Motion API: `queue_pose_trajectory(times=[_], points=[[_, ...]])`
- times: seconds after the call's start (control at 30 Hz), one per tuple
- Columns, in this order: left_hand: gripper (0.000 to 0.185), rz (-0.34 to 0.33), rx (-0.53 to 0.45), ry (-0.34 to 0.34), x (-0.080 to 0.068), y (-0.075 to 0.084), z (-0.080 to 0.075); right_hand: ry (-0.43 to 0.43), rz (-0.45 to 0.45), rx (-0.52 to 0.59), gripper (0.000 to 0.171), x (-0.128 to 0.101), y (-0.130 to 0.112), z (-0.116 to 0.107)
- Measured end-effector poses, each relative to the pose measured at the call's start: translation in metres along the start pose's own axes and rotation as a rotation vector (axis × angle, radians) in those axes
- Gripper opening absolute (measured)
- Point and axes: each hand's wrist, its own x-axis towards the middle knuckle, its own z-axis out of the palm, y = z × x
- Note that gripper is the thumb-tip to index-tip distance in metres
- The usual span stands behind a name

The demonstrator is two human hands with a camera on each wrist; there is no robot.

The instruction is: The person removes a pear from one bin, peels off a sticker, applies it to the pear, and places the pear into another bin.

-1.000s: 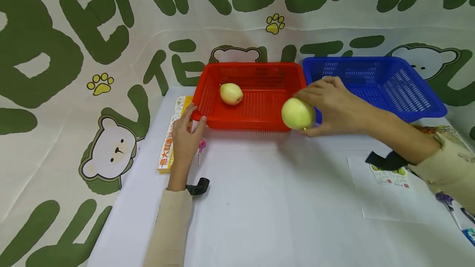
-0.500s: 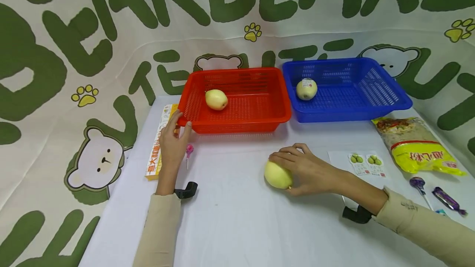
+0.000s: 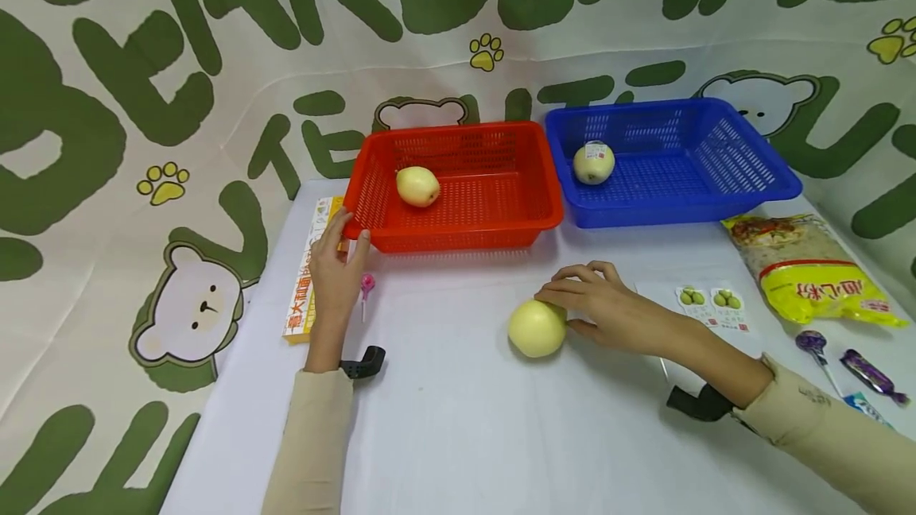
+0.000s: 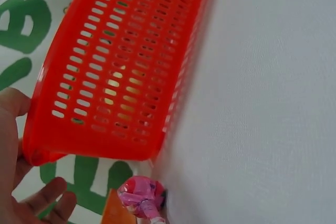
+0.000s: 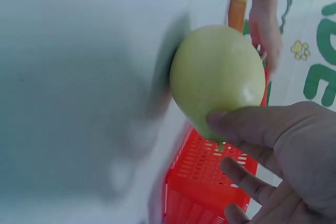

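A pale yellow-green pear point(image 3: 537, 328) rests on the white tabletop. My right hand point(image 3: 619, 308) is at its right side, fingertips against the upper part. In the right wrist view, the thumb point(image 5: 231, 121) touches the pear point(image 5: 218, 72) near its stem, while other fingers spread below, apart from it. My left hand point(image 3: 336, 276) holds the front left corner of a red plastic basket point(image 3: 465, 238), thumb and forefinger either side of the corner; its lower fingers hang free in the left wrist view. Another pear point(image 3: 418, 187) lies inside this basket.
Right of the red basket stands a blue basket point(image 3: 658, 215) with a labelled pear point(image 3: 593, 164). A yellow-orange box point(image 3: 304, 300) and pink lollipop point(image 3: 367, 284) lie near my left hand. Rightward are a sticker sheet point(image 3: 711, 304), a food bag point(image 3: 812, 272), a purple lollipop point(image 3: 811, 342) and a wrapped candy point(image 3: 869, 372).
My right hand has brought the pear down from in front of the baskets onto the table. Since then its fingers have drawn back slightly rightward. The left hand stays at the red basket.
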Motion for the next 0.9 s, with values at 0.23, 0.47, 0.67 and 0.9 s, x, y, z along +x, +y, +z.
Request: queue_pose_trajectory(times=[0.23,0.47,0.67,0.9], points=[[0.045,0.092,0.091,0.063,-0.002,0.019,0.002,0.013,-0.075,0.015,0.062,0.009,0.008,0.006],[0.034,0.339,0.04,0.096,-0.029,0.079,0.016,0.037,-0.057,0.053,0.061,0.0,0.02,-0.011],[0.031,0.739,-0.071,-0.181,-0.098,0.172,0.075,0.128,0.095,0.087,0.042,-0.05,0.048,-0.048],[0.032,0.853,0.113,-0.646,-0.147,0.212,0.157,0.113,0.404,0.033,0.029,-0.11,0.073,-0.049]])
